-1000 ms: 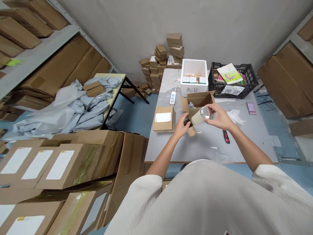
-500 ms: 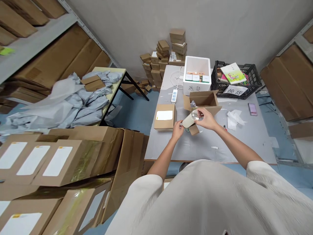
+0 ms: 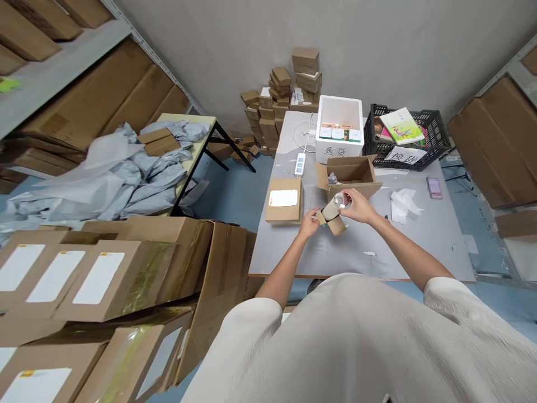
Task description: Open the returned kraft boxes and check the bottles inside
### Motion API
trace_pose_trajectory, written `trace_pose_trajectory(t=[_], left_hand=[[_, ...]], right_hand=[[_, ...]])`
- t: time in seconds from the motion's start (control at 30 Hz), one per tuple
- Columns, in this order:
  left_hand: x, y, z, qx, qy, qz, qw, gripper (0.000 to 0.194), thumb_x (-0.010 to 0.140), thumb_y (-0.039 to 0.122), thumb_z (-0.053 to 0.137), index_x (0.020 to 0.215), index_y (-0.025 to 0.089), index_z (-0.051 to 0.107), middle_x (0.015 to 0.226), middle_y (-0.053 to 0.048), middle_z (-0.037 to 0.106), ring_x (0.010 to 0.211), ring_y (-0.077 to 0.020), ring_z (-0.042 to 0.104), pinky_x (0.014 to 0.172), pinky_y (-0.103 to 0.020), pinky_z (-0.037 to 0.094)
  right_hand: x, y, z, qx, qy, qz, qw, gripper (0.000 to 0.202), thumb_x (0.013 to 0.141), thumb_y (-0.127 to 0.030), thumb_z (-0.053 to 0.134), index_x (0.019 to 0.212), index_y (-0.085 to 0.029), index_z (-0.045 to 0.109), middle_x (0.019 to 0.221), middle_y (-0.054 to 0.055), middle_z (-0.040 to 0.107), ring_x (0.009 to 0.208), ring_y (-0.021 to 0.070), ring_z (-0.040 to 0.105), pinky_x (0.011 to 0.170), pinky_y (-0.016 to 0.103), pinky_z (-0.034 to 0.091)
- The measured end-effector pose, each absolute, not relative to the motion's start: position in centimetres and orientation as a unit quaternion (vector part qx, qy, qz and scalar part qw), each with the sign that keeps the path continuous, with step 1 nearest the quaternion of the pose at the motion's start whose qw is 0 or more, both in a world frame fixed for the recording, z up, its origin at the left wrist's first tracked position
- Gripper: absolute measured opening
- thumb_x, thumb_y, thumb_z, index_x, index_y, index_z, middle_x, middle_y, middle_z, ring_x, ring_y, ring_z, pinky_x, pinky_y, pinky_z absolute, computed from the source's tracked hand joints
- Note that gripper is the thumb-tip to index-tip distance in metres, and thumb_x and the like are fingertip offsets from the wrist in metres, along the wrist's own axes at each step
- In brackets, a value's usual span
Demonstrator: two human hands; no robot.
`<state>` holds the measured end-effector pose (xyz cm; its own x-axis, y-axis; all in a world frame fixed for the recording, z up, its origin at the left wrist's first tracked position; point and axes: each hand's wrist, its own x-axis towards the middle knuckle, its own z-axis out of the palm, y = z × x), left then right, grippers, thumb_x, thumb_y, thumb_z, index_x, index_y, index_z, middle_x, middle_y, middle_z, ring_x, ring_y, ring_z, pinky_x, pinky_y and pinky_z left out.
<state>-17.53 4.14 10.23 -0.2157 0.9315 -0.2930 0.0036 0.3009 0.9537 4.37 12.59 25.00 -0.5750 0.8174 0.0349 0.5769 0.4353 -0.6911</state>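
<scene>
My right hand (image 3: 356,207) grips a cream-coloured bottle (image 3: 330,210) by its silvery top end. The bottle is tilted, its lower end in the mouth of a small cardboard box (image 3: 337,225) with flaps standing out. My left hand (image 3: 309,224) has its fingers closed at the left side of this small box; the exact fingertip contact is hard to see. Just behind, a larger open carton (image 3: 356,189) holds some crumpled wrapping. A closed box with a white label (image 3: 283,215) stands left of my left hand.
On the grey table (image 3: 403,252) are a white foam box (image 3: 339,150), a black crate (image 3: 436,146) with books, a power strip (image 3: 299,165), crumpled tissue (image 3: 403,206) and a purple packet (image 3: 434,187). Stacked cartons (image 3: 159,268) stand left; a side table bears grey bags (image 3: 138,173).
The bottle has gone lower, its bottom end now inside the small box's mouth. The small box's flaps show more fully, and my left hand has shifted slightly right.
</scene>
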Motion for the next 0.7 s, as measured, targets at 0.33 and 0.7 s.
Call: trace_pose_trajectory(t=[0.33, 0.7], left_hand=[[-17.5, 4.0, 10.2, 0.453, 0.642, 0.413, 0.46, 0.052, 0.078, 0.02, 0.071, 0.13, 0.018, 0.076, 0.112, -0.008, 0.07, 0.097, -0.0215, 0.067, 0.1, -0.038, 0.056], [-17.3, 3.9, 9.4, 0.474, 0.649, 0.382, 0.456, 0.063, 0.071, 0.01, 0.064, 0.132, 0.02, 0.078, 0.115, -0.009, 0.07, 0.086, -0.0203, 0.064, 0.096, -0.04, 0.057]], right_hand=[[1.9, 11.5, 18.5, -0.421, -0.879, 0.216, 0.061, 0.053, 0.08, -0.035, 0.079, 0.129, -0.023, 0.067, 0.128, 0.015, 0.07, 0.125, 0.0393, 0.054, 0.111, 0.052, 0.036], [2.0, 10.2, 14.8, -0.523, -0.819, 0.231, 0.039, 0.062, 0.076, -0.044, 0.087, 0.131, -0.022, 0.065, 0.142, 0.018, 0.056, 0.127, 0.0399, 0.053, 0.109, 0.052, 0.042]])
